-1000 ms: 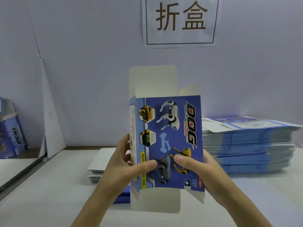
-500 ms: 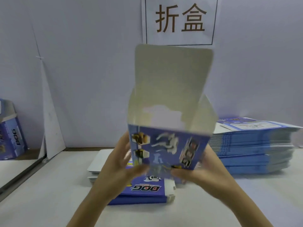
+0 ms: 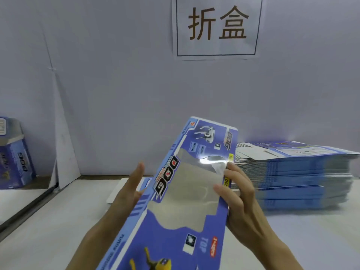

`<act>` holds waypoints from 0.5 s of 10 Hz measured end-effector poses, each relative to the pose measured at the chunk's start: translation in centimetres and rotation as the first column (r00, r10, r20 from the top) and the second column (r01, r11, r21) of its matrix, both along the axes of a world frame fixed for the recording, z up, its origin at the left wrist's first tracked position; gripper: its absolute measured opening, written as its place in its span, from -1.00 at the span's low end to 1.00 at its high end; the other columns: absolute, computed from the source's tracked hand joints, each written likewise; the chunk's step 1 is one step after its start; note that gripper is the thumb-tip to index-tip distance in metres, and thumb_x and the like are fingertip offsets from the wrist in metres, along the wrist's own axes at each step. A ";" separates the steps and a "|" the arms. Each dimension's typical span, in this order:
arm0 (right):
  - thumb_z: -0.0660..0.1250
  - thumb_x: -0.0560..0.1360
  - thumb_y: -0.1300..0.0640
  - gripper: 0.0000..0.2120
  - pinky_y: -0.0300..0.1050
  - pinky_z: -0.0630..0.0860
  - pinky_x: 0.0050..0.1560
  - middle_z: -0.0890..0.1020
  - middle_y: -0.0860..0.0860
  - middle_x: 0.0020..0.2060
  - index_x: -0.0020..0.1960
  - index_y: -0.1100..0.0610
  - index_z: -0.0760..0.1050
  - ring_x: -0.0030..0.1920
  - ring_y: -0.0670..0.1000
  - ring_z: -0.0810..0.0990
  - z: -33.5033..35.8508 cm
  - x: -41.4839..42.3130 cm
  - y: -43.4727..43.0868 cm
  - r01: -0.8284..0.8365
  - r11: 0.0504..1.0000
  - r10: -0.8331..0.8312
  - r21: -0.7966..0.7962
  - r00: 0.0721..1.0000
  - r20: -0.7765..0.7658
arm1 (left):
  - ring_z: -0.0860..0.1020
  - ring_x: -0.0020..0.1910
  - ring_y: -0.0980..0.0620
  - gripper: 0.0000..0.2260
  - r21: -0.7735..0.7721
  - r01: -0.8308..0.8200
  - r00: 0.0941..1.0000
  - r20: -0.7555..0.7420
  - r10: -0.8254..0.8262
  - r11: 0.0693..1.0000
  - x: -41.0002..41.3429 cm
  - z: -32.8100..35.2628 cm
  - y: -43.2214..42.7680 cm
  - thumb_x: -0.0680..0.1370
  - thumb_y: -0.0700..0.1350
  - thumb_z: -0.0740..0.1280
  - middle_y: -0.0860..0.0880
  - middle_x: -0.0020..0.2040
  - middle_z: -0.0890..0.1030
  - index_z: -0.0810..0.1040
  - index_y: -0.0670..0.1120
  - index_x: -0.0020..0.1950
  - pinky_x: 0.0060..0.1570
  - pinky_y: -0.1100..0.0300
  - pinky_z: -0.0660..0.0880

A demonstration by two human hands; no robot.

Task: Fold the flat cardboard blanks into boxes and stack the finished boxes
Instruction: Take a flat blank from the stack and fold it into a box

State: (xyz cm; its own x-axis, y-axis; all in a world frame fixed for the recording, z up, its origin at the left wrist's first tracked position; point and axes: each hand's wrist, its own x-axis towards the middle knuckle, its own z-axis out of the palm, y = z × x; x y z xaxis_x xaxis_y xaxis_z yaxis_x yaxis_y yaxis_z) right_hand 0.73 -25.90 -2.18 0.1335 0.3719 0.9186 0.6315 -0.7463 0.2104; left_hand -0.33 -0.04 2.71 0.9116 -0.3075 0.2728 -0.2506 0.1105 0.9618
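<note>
A blue "DOG" box (image 3: 175, 228) with a clear window lies tilted between my hands above the table, its far end pointing up and away. My right hand (image 3: 241, 199) grips its right edge, thumb on the window face and fingers behind. My left hand (image 3: 130, 190) sits at the box's left side with straight fingers, partly hidden behind it. A tall stack of flat blue blanks (image 3: 292, 176) lies at the right. One folded blue box (image 3: 13, 154) stands at the far left.
A low pile of white flat sheets (image 3: 120, 191) lies on the white table (image 3: 48, 230) behind the box. A paper sign (image 3: 216, 26) hangs on the grey wall. A white panel (image 3: 64, 145) leans in the left corner beside a dark table gap.
The box has swung from upright with its top flap open to lying tilted, window face up and nearer the camera. My left hand's grip has changed to straight fingers at its side.
</note>
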 end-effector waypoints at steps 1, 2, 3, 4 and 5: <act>0.48 0.43 0.18 -0.30 0.03 0.35 0.44 0.16 0.11 0.44 0.43 0.07 0.16 0.55 0.12 0.12 -0.5 0.7 0.6 0.034 0.995 -0.032 0.096 0.999 -0.027 | 0.47 -0.54 0.43 -0.27 -0.258 0.185 0.968 -0.119 -0.221 0.948 1.0 0.2 -0.2 0.14 -0.78 -0.53 -0.34 0.18 0.56 -0.12 -0.60 0.29 -0.13 0.41 0.45; 0.48 0.43 0.28 -0.15 0.08 0.29 0.47 0.22 0.00 0.50 0.54 -0.03 0.09 0.54 -0.04 0.18 -0.3 0.2 0.4 0.083 0.875 0.119 0.477 0.918 -0.378 | 0.62 -0.45 0.18 -0.44 -0.071 0.342 0.939 -0.020 -0.344 0.937 1.1 -0.3 -2.1 0.45 -0.24 0.41 -0.23 -0.20 0.69 0.34 -0.42 0.37 -0.43 0.37 0.50; 0.42 0.48 0.04 -0.45 -0.04 0.53 0.18 0.59 -0.07 0.25 0.43 -0.05 0.34 0.18 -0.09 0.61 2.1 -1.0 0.7 0.165 0.587 0.702 0.793 0.385 -0.600 | 0.68 -0.09 0.00 -0.25 -0.111 0.114 0.992 -0.040 -0.119 0.987 2.6 -1.0 -2.3 0.15 0.01 0.52 -0.02 0.00 0.68 0.41 0.04 0.33 -0.26 0.22 0.59; 0.34 0.52 -0.07 -0.56 -0.06 0.57 0.02 0.64 -0.08 0.15 0.36 -0.02 0.42 0.03 -0.03 0.65 2.8 -1.7 1.3 0.184 0.631 0.732 0.753 0.180 -0.657 | 0.67 -0.04 0.02 -0.16 -0.089 0.153 0.988 0.003 -0.153 0.984 2.6 -1.4 -2.6 0.08 0.04 0.58 0.01 0.00 0.68 0.38 0.09 0.33 -0.23 0.24 0.59; 0.45 0.24 -0.18 -0.23 0.11 0.52 0.24 0.58 0.02 0.27 0.43 -0.08 0.38 0.25 0.06 0.57 3.1 -2.4 1.2 0.106 0.631 0.740 0.768 0.216 -0.637 | 0.65 -0.38 0.12 -0.29 -0.213 0.084 0.990 -0.097 -0.107 0.974 2.4 -2.1 -2.9 0.03 -0.14 0.52 -0.03 -0.33 0.68 0.47 -0.21 0.16 -0.44 0.32 0.53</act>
State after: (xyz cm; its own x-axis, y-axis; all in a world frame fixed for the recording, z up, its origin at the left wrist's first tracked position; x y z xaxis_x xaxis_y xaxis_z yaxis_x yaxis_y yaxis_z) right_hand -1.63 -24.68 0.91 0.9599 0.1188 0.2539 0.2615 -0.0532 -0.9637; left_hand 2.03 -2.89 0.65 0.9082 -0.3413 0.2424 -0.1263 0.3288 0.9359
